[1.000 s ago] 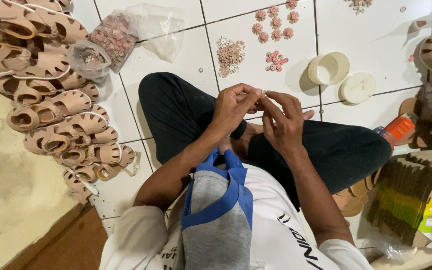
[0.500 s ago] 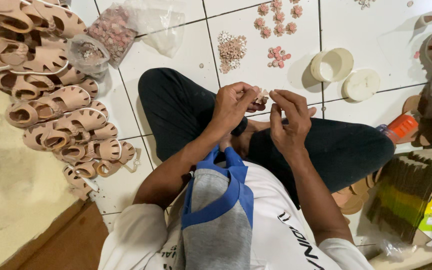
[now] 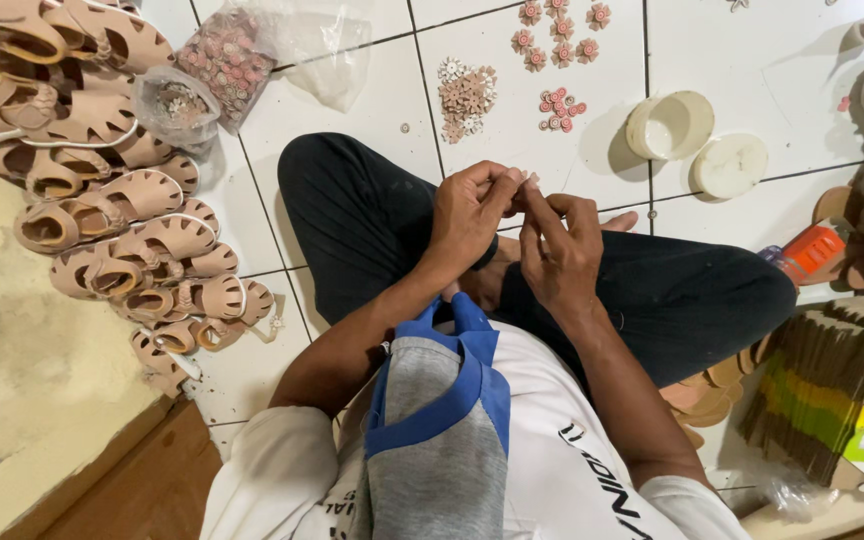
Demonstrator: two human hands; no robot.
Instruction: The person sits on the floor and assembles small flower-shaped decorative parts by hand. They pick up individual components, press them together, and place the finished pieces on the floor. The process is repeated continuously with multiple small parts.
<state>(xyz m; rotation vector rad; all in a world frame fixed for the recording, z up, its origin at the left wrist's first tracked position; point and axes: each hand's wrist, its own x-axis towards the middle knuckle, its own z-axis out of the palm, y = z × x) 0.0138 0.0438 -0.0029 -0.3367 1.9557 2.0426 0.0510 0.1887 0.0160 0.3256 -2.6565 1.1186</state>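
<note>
I sit cross-legged in dark trousers [image 3: 372, 220] on a white tiled floor [image 3: 782, 60]. My left hand [image 3: 470, 215] and my right hand [image 3: 558, 252] meet over my lap. Their fingertips pinch together on a small ornament [image 3: 524, 180] that is almost wholly hidden. On the tiles beyond my knees lie a heap of beige flower ornaments [image 3: 464, 98] and two clusters of pink flower ornaments [image 3: 562, 108], the second being the cluster farther back [image 3: 557, 30].
A pile of tan sandals [image 3: 102, 200] fills the left side, beside a bag of pink ornaments [image 3: 227, 60]. A white round container [image 3: 667, 125] and its lid [image 3: 730, 165] stand far right. An orange bottle [image 3: 812, 250] and stacked cardboard strips [image 3: 832, 370] lie right.
My right hand's fingers have closed in on my left fingertips, hiding the small pink piece that showed between them half a second ago. Both hands stay over my lap.
</note>
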